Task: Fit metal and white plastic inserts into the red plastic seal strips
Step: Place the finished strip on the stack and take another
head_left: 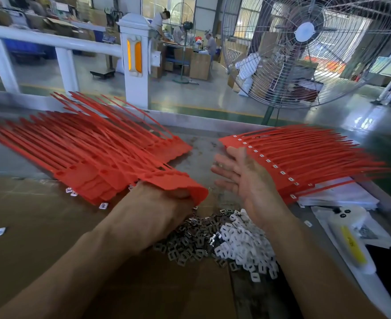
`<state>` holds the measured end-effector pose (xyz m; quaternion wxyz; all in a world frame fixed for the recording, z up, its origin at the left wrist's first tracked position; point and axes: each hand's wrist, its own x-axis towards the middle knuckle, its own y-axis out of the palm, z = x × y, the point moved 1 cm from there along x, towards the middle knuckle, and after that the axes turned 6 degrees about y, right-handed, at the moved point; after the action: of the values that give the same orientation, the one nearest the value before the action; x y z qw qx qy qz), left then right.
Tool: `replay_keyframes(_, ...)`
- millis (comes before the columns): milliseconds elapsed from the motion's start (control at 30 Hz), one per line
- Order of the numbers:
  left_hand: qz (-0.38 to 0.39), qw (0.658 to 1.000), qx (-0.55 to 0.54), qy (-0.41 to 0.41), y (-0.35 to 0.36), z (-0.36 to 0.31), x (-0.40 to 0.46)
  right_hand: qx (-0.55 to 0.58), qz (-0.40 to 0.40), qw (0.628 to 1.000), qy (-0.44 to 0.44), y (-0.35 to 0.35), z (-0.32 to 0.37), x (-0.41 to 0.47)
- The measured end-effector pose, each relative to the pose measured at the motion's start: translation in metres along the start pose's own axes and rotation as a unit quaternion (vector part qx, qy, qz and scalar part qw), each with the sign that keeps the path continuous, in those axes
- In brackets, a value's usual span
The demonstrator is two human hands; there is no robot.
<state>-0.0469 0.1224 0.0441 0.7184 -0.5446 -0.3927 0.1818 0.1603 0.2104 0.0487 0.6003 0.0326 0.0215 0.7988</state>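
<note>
left hand [166, 203] grips flat red strips [176, 183] | right hand [242, 178] spread

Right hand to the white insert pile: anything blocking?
Nothing visible. The right hand is open above the table, and the white inserts lie uncovered below its wrist, beside the metal inserts. The left hand stays left.

No text before me was legible: dark marks on the yellow label [352, 246] to my right were too blurred to read.
</note>
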Motion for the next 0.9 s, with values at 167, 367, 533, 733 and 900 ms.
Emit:
replay_keyframes(167,-0.033,0.999,-0.005,-0.015,-0.004,-0.004,0.002,-0.226,0.102,0.968,-0.049,0.011,-0.012,-0.006)
replay_keyframes(367,0.070,0.994,-0.036,-0.070,-0.001,-0.003,0.002,-0.280,-0.014,0.955,-0.096,0.022,-0.009,-0.006)
replay_keyframes(533,0.066,0.993,-0.051,-0.077,0.002,-0.002,0.001,-0.290,-0.118,0.935,-0.169,0.019,-0.008,0.002)
replay_keyframes(733,-0.043,0.989,-0.037,-0.136,0.003,0.000,-0.004,0.013,-0.147,0.987,-0.061,0.002,0.000,0.007)
replay_keyframes(900,-0.074,0.978,-0.039,-0.193,0.005,0.000,-0.006,0.136,-0.128,0.982,-0.013,0.003,0.002,0.007)
